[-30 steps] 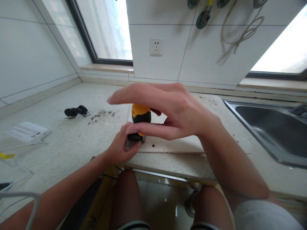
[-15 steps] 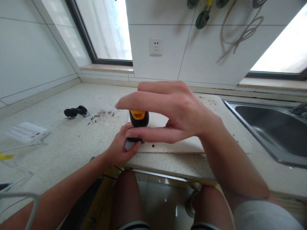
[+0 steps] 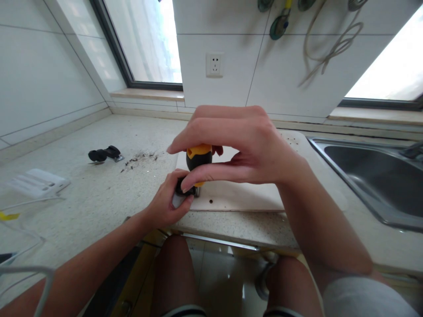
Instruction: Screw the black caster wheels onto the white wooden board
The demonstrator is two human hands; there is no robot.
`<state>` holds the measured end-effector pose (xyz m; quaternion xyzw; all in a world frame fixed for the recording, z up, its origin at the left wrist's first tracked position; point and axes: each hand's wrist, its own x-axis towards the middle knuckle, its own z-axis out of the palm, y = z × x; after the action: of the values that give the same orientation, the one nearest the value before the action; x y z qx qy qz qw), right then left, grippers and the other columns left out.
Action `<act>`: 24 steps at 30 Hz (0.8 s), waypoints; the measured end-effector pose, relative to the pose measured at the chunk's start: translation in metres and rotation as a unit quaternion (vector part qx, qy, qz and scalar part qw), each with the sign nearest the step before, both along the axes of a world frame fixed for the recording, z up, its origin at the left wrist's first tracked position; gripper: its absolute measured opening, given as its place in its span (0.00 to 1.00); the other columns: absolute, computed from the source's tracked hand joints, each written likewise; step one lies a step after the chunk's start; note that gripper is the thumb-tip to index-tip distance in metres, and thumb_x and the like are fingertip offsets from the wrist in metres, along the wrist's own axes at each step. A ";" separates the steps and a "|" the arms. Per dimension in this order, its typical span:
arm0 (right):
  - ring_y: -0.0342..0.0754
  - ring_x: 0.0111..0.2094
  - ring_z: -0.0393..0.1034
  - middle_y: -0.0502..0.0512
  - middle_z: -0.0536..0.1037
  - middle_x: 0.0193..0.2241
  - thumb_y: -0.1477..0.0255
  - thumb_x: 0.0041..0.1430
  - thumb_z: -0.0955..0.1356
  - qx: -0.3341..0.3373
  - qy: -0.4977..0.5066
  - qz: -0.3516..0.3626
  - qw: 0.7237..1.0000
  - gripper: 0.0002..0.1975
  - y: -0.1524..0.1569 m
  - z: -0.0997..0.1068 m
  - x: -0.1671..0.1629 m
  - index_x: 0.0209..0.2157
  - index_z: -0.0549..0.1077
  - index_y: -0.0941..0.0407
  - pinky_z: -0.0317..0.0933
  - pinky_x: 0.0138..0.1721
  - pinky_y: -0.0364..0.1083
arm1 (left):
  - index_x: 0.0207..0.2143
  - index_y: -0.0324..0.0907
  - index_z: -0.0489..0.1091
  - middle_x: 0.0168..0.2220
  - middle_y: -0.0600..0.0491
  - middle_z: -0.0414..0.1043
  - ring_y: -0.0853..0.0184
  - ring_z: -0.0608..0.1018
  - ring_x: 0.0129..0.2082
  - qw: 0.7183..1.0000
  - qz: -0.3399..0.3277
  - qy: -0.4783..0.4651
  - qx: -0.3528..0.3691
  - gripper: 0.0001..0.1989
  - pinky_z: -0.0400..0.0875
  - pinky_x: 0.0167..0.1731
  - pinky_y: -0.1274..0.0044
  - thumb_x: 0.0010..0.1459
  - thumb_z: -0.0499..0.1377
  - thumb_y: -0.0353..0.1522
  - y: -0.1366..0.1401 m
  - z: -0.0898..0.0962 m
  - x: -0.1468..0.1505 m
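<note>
My right hand (image 3: 238, 147) is closed around the yellow-and-black handle of a screwdriver (image 3: 198, 159), fingers over its top and thumb along its near side. The handle tilts slightly, and its lower end is mostly hidden by my thumb. Beneath it, my left hand (image 3: 168, 198) grips a black caster (image 3: 185, 188) with a metal plate at the near left corner of a white board (image 3: 244, 198). The left fingers wrap the board's edge and caster together. The screwdriver's tip cannot be made out.
Two black casters (image 3: 105, 153) lie on the speckled countertop (image 3: 115, 193) near dark crumbs (image 3: 140, 159). At far left are a white flat device (image 3: 39, 182) and cables. A steel sink (image 3: 373, 176) borders the board's right side. A socket (image 3: 215, 65) is on the tiled wall.
My right hand has shifted slightly right and up, and the screwdriver handle has gone from nearly upright towards me to leaning right. My left hand stays on the caster.
</note>
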<state>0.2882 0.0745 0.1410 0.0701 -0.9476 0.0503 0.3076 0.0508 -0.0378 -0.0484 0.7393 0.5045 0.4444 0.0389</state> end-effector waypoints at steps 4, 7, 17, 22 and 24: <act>0.42 0.36 0.71 0.48 0.79 0.38 0.50 0.76 0.71 0.033 0.039 -0.028 0.998 0.18 -0.001 -0.005 -0.006 0.48 0.82 0.51 0.67 0.38 0.44 | 0.63 0.45 0.69 0.55 0.42 0.80 0.48 0.83 0.54 1.000 -0.001 0.008 -0.001 0.25 0.83 0.53 0.55 0.64 0.65 0.31 0.000 0.002 0.001; 0.41 0.29 0.64 0.47 0.70 0.29 0.47 0.78 0.66 0.077 0.121 -0.095 0.985 0.27 -0.010 -0.013 -0.014 0.35 0.80 0.54 0.56 0.32 0.46 | 0.61 0.45 0.73 0.57 0.42 0.81 0.47 0.83 0.58 1.000 -0.009 0.012 -0.012 0.22 0.81 0.58 0.53 0.65 0.65 0.31 0.000 0.001 0.000; 0.42 0.32 0.66 0.48 0.74 0.32 0.45 0.78 0.65 0.045 0.118 -0.113 0.986 0.29 -0.016 -0.019 -0.023 0.37 0.80 0.56 0.55 0.34 0.47 | 0.58 0.46 0.73 0.49 0.44 0.84 0.49 0.87 0.49 1.000 0.003 0.005 -0.026 0.18 0.85 0.48 0.57 0.66 0.65 0.33 -0.001 -0.006 -0.003; 0.45 0.44 0.77 0.51 0.84 0.48 0.64 0.80 0.67 -0.060 -0.030 0.009 0.998 0.16 -0.008 -0.002 -0.006 0.62 0.78 0.54 0.69 0.47 0.45 | 0.61 0.46 0.69 0.54 0.41 0.81 0.48 0.84 0.53 1.000 -0.008 0.002 -0.017 0.22 0.83 0.53 0.53 0.66 0.65 0.35 0.000 -0.004 -0.003; 0.43 0.48 0.79 0.52 0.84 0.52 0.71 0.80 0.67 -0.082 -0.048 0.040 0.995 0.21 -0.007 0.001 -0.002 0.69 0.73 0.59 0.69 0.52 0.43 | 0.62 0.46 0.68 0.53 0.42 0.81 0.49 0.84 0.52 1.000 -0.002 -0.002 -0.017 0.24 0.83 0.53 0.54 0.65 0.65 0.34 0.001 -0.006 -0.003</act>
<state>0.2858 0.0672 0.1420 0.0799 -0.9505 0.1434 0.2638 0.0480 -0.0371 -0.0546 0.7383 0.5107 0.4373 0.0538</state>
